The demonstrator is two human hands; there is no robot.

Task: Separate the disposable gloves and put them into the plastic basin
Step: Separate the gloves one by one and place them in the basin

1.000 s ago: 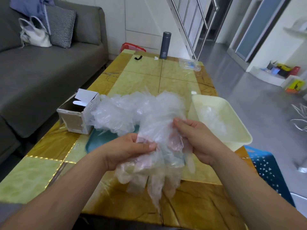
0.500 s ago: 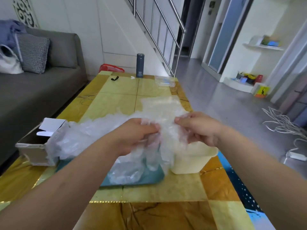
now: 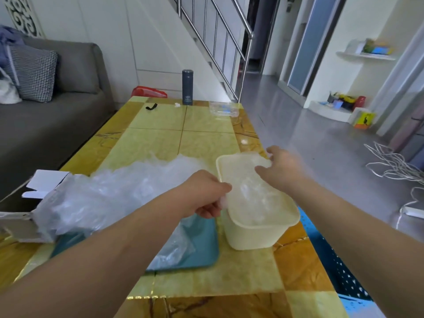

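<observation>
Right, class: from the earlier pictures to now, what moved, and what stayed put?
The left hand and right hand carried a glove rightward from above the tray to the plastic basin. The left hand still pinches it; the right hand's hold is blurred. Glove pile and box stayed.

Your left forearm [image 3: 114,244] runs from the lower left of the frame up toward the centre. There your left hand [image 3: 205,193] sits knuckles up, fingers curled under, thumb and forefinger pinching a wisp of disposable glove [image 3: 223,201]. Your right forearm [image 3: 344,214] stretches from the lower right edge. Your right hand [image 3: 283,168], blurred, is right of centre, palm down, fingers loosely spread.
</observation>
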